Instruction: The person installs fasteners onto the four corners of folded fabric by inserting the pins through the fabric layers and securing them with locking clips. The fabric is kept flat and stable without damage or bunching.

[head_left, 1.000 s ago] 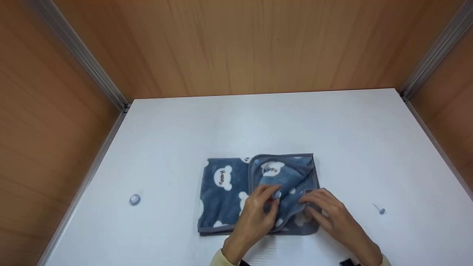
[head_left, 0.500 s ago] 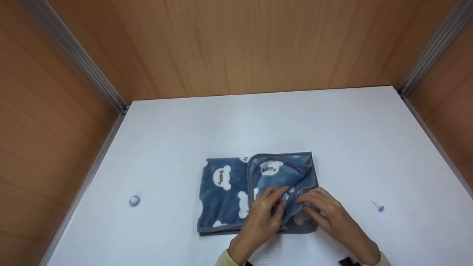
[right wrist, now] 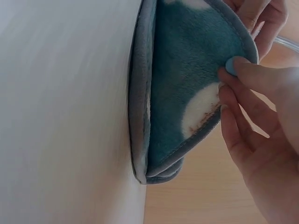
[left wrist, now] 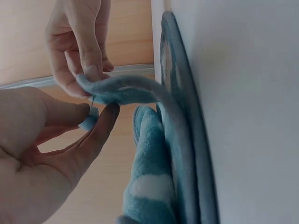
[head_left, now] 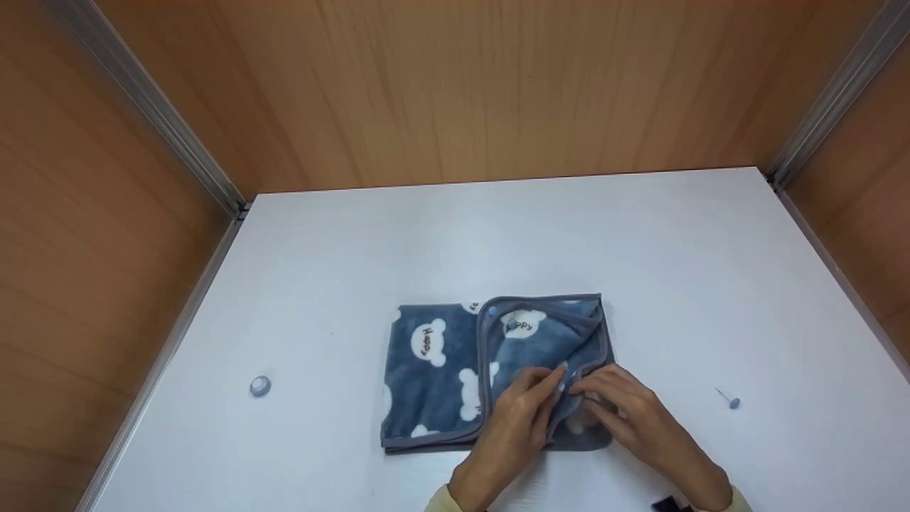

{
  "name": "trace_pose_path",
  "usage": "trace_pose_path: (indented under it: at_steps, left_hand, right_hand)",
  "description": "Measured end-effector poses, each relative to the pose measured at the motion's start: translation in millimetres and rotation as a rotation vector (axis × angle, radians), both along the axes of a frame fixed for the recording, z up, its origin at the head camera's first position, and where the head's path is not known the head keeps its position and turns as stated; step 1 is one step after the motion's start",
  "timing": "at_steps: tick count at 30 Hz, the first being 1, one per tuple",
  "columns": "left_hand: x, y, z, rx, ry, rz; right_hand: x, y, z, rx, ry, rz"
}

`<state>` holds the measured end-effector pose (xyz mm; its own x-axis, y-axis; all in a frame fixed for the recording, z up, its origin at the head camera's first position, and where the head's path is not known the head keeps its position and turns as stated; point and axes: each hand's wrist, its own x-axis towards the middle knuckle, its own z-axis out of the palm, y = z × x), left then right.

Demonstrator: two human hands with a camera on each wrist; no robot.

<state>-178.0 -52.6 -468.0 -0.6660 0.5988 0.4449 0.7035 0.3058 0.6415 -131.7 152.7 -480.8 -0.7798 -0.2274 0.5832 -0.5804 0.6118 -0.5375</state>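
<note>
A blue fleece cloth [head_left: 434, 370] printed with white bears lies folded on the white table [head_left: 498, 235]. My right hand [head_left: 579, 390] pinches the raised edge of its top flap [left wrist: 121, 91] between thumb and fingers. My left hand [head_left: 547, 390] meets it from the left and pinches a small blue push pin [left wrist: 88, 122], whose needle points up at the lifted flap. In the right wrist view the flap [right wrist: 187, 84] stands up off the lower layers, and my right hand's fingertips [right wrist: 238, 70] grip its rim.
A round blue-and-white button-like piece [head_left: 260, 385] lies near the table's left edge. Another blue push pin [head_left: 732, 402] lies to the right of the cloth. Wooden walls with metal corner rails enclose the table on three sides.
My left hand has moved right across the flap with the pin until it meets my right hand. The flap edge is bunched and held up between both hands.
</note>
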Motion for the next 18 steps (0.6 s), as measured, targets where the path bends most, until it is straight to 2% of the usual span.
trace_pose_path:
  at_steps: [4, 8, 13, 18]
  left_hand:
    - [2.7, 3.0, -2.2, 0.001, 0.04, -0.012]
    - [3.7, 4.5, -2.0, 0.024, 0.026, -0.02]
    - [3.6, 0.9, -3.1, -0.034, 0.025, -0.03]
    - [-0.3, -2.3, -3.9, 0.006, 0.022, 0.008]
  right_hand:
    - [0.0, -0.8, -0.6, -0.019, -0.018, -0.007]
    - [1.0, -0.9, -0.4, -0.037, -0.038, -0.033]
    - [1.6, -1.8, 0.5, -0.048, -0.041, -0.061]
    - [-0.4, -3.0, 0.7, -0.06, -0.018, -0.053]
